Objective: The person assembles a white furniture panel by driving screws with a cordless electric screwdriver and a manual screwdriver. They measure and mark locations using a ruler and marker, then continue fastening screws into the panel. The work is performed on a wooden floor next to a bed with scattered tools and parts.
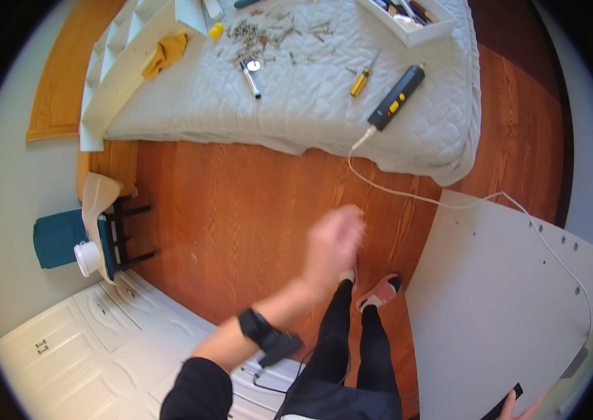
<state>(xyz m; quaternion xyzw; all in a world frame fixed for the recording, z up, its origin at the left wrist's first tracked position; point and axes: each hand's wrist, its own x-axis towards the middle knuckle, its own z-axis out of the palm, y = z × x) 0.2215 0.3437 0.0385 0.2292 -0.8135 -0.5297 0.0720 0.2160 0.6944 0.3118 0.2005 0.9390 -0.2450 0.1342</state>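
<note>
My left hand is raised over the wooden floor, in front of my legs. It is smeared by motion, so its fingers cannot be made out, and no object shows in it. A black band with a small dark device sits on that wrist. At the lower right edge, part of my right hand shows beside a flat black strip-like thing at the near edge of the large white panel. Two of its fingers appear apart; the rest is cut off, and its grip is unclear.
Ahead, the quilted mattress bears loose screws, a marker, a yellow-handled screwdriver, a black power screwdriver and a white tray. A white cable crosses to the panel. White doors lie left; a chair stands beyond.
</note>
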